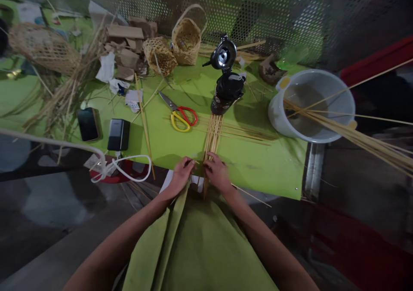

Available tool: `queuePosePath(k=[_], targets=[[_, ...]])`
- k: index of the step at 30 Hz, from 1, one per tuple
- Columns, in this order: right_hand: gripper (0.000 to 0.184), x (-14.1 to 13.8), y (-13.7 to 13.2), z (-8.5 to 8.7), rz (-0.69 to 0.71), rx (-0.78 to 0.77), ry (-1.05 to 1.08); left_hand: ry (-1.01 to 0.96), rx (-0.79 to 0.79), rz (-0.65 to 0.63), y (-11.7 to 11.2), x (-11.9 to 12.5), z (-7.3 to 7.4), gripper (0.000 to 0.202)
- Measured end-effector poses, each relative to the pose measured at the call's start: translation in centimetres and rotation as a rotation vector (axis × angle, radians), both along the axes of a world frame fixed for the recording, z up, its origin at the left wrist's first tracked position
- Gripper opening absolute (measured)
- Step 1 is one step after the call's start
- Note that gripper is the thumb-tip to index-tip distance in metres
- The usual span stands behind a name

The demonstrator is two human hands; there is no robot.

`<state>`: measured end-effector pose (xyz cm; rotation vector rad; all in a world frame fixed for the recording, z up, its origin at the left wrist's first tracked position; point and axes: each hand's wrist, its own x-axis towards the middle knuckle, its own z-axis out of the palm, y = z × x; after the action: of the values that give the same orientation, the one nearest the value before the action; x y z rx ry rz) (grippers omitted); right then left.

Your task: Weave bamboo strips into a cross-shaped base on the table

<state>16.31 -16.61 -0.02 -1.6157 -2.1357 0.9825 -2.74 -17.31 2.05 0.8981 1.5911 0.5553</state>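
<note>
A bundle of narrow bamboo strips (213,136) runs from the table's front edge back to a dark tumbler (222,97), which stands on the far ends with its lid flipped up. My right hand (218,173) is closed on the near part of the bundle, fingers curled over the strips. Just left of it, my left hand (182,175) pinches a thin strip whose pale tip shows beyond the fingertips. Several loose strips (247,133) lie crosswise behind the hands. Scissors (179,112) with red and yellow handles rest open to the left of the bundle.
A white bucket (275,112) holding long strips stands at right, strips jutting past the table edge. Woven baskets (187,35) and paper scraps line the back. At left are a phone (87,124), a power bank (118,134) with a white cable, and dry strands (61,97).
</note>
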Motion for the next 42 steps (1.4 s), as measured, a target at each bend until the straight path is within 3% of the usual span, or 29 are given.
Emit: queuePosePath(k=[2, 6, 9, 14, 20, 24, 27, 33, 42], targets=[[0.015, 0.0, 0.0, 0.0, -0.008, -0.005, 0.018, 0.059, -0.033, -0.085, -1.6, -0.3, 0.0, 0.031], [0.014, 0.2, -0.1, -0.1, -0.021, -0.024, 0.054, 0.138, -0.123, -0.375, -4.5, -0.6, -0.8, 0.021], [0.015, 0.4, 0.0, -0.2, -0.014, -0.035, 0.068, 0.017, -0.163, -0.424, -4.9, -0.5, -1.4, 0.021], [0.012, 0.9, 0.1, -0.4, 0.028, -0.014, 0.065, -0.221, -0.203, -0.340, -3.6, -1.3, -0.8, 0.019], [0.013, 1.3, 0.3, -0.6, 0.078, -0.020, 0.056, -0.442, -0.270, -0.080, -2.5, -3.1, 2.9, 0.035], [0.014, 1.4, 0.3, -0.9, 0.103, -0.014, 0.019, -0.428, -0.215, -0.156, -1.7, -3.0, 4.6, 0.030], [0.016, 1.3, 0.2, -1.1, 0.103, -0.013, 0.006, -0.390, -0.174, -0.170, -1.4, -2.4, 4.7, 0.028], [0.017, 1.2, 0.1, -1.0, 0.118, 0.023, -0.035, -0.525, -0.208, 0.016, -1.7, -1.8, 3.9, 0.024], [0.018, 0.9, 0.2, 0.0, 0.155, 0.050, -0.115, -0.604, -0.202, 0.082, -2.0, -1.9, 3.5, 0.025]])
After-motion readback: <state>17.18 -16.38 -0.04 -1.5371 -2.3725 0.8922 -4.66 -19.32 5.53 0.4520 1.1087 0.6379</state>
